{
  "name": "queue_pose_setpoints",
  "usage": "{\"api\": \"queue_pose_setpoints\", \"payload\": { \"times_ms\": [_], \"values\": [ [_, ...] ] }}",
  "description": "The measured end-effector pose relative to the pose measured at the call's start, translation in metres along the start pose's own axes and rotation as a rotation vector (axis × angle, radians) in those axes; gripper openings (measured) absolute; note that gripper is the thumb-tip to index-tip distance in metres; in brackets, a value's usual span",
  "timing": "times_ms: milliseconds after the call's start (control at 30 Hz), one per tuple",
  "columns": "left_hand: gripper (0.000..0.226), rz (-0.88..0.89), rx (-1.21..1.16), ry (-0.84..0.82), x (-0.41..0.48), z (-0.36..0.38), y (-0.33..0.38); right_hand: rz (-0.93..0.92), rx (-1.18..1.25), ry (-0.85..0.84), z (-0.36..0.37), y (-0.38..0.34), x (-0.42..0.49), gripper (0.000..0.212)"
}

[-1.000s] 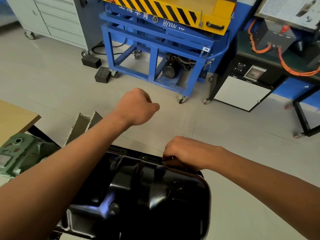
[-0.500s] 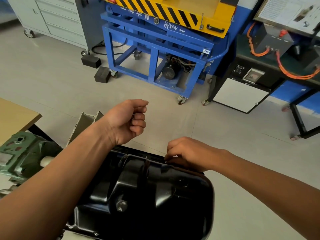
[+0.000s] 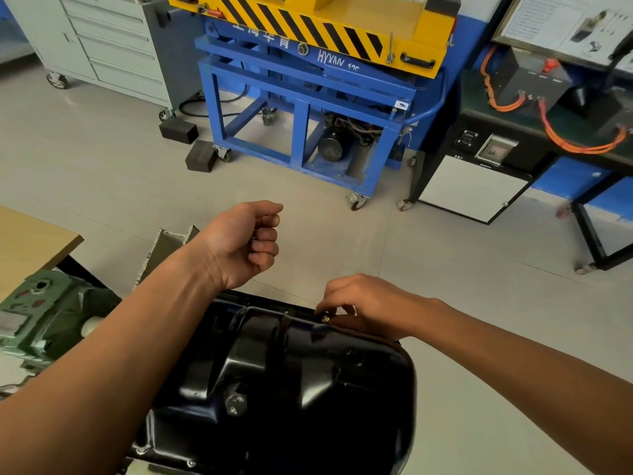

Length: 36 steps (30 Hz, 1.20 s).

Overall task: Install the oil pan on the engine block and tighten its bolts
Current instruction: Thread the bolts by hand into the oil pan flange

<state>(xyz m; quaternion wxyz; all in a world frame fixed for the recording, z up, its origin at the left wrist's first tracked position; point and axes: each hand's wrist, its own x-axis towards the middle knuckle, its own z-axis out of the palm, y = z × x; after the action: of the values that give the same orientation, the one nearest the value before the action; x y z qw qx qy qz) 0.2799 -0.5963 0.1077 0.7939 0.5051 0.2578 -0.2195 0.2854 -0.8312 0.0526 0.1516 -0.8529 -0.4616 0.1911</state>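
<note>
Both hands work over a glossy black stamped-metal oil pan [image 3: 308, 389], seen from the head camera in a workshop. The right hand [image 3: 370, 306] rests at the pan's far rim, thumb and fingertips pinching a small brass-coloured bolt [image 3: 325, 318] against the flange. The left hand [image 3: 246, 245] hangs above the pan's far left corner, apart from it, fingers curled into a loose fist with the palm side turned to the camera; whether anything lies inside the fist cannot be told.

The pan fills the lower middle of the picture, belly up, its round metal drain plug [image 3: 235, 404] facing the camera. What it sits on is hidden beneath it.

A second ago the left fist showed its back and knuckles; it has since rolled over, so the curled fingers now show. The right hand then covered the rim entirely; now the bolt's head peeks out between its fingertips. The pan lies where it did.

Left of the pan sits a green cast-metal housing [image 3: 41, 313], beside a pale wooden tabletop [image 3: 27, 241]. Across the grey floor stand a blue steel-frame cart topped in yellow-and-black hazard stripes [image 3: 308, 108], a grey wheeled drawer cabinet [image 3: 109, 46] and a bench strung with orange cables [image 3: 582, 145].
</note>
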Motion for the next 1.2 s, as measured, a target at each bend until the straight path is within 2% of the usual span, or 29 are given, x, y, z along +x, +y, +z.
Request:
{"api": "queue_pose_setpoints", "payload": {
  "times_ms": [233,367,467,633,867,1067,1200],
  "values": [
    [0.025,-0.019,-0.043,0.026,-0.005,0.001,-0.001,-0.03,-0.161,0.001,-0.003,-0.002,0.004,0.026],
    [0.034,-0.046,-0.095,0.014,-0.006,-0.001,0.0,-0.044,-0.07,-0.042,-0.008,-0.004,0.004,0.026],
    [0.04,-0.051,-0.115,-0.003,-0.004,-0.002,0.0,-0.057,-0.115,-0.047,-0.007,-0.004,0.005,0.021],
    [0.042,-0.053,-0.139,-0.013,-0.002,-0.005,0.001,-0.054,-0.264,0.003,-0.002,-0.007,0.006,0.042],
    [0.041,-0.046,-0.144,0.002,-0.003,-0.006,0.001,-0.059,-0.033,-0.029,-0.004,-0.006,0.007,0.018],
    [0.041,-0.049,-0.128,0.005,-0.003,-0.007,0.0,-0.049,-0.174,0.036,-0.001,-0.004,0.013,0.036],
    [0.041,-0.059,-0.139,-0.004,-0.002,-0.008,0.0,-0.076,-0.006,-0.007,-0.003,0.001,0.008,0.018]
  ]
}}
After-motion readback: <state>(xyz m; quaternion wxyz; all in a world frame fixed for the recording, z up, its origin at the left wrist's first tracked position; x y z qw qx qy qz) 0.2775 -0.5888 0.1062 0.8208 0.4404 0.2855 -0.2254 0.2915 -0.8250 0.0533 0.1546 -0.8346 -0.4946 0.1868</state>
